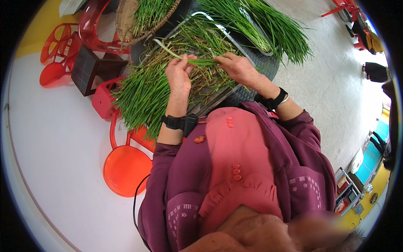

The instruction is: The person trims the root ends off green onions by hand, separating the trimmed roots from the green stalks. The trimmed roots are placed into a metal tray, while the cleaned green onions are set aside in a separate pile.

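Between my hands stretches a small bunch of green garlic chives [203, 62], roughly level, over a tray. My left hand [181, 71] pinches its pale stem end between thumb and fingers, and one whitish stalk sticks out beyond them to the upper left. The leafy part is gripped by the fingertips of my right hand [234, 67]. Beneath both hands, loose chives and brownish withered leaves [204, 78] cover the metal-edged tray [217, 102]. A thick heap of green chives [141, 97] hangs over the tray's left side, beside my left forearm.
Long chives [267, 28] lie in bundles on another tray at the upper right, on a dark woven-look table [270, 67]. A wicker basket [126, 19] with more chives stands at the top. Red plastic chairs [127, 170] and a dark box-like stool [91, 71] are at the left. People are at the far right.
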A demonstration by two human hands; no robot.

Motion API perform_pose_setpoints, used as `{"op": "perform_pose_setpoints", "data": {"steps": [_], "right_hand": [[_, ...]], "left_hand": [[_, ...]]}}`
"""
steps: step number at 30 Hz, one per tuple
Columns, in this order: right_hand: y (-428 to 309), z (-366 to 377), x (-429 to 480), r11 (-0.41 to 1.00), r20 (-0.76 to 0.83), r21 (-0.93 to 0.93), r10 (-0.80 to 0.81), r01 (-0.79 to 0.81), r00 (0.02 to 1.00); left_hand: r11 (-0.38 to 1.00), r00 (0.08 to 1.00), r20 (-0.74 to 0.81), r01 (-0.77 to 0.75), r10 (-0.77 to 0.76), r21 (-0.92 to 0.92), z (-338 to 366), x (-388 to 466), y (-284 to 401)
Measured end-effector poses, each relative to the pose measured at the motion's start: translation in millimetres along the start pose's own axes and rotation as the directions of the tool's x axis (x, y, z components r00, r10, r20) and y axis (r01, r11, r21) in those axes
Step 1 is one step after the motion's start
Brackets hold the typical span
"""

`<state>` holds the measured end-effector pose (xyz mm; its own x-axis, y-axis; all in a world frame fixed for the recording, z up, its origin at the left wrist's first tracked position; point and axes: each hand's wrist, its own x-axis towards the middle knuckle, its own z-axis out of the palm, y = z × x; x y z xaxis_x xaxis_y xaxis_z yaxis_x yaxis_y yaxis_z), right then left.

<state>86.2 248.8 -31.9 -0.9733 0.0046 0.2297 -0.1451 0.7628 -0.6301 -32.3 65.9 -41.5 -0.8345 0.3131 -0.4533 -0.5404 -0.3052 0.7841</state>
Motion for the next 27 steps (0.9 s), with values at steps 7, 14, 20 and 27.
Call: {"op": "perform_pose_setpoints", "data": {"steps": [7,14,20,27], "right_hand": [[74.7,-48.6,-17.1,0.977,-0.404,0.15,0.2,-0.151,0.893],[157.8,-88.1,-25.4,0.922,-0.543,0.078,0.359,-0.38,0.759],[216.7,-79.6,-34.3,0.88,-0.541,-0.108,0.338,-0.462,0.77],[238.5,-66.4,-39.4,0.832,-0.503,-0.155,0.397,-0.532,0.768]], "left_hand": [[0.995,0.987,0.157,0.01,-0.026,0.103,1.1,-6.8,-9.2],[0.975,0.988,-0.014,0.151,-0.151,0.161,-52.8,-23.3,-36.2],[0.971,0.977,-0.095,0.2,-0.189,0.127,-80.5,-39.3,-55.4],[0.97,0.969,-0.135,0.222,-0.208,0.098,-79.5,-48.3,-60.1]]}}
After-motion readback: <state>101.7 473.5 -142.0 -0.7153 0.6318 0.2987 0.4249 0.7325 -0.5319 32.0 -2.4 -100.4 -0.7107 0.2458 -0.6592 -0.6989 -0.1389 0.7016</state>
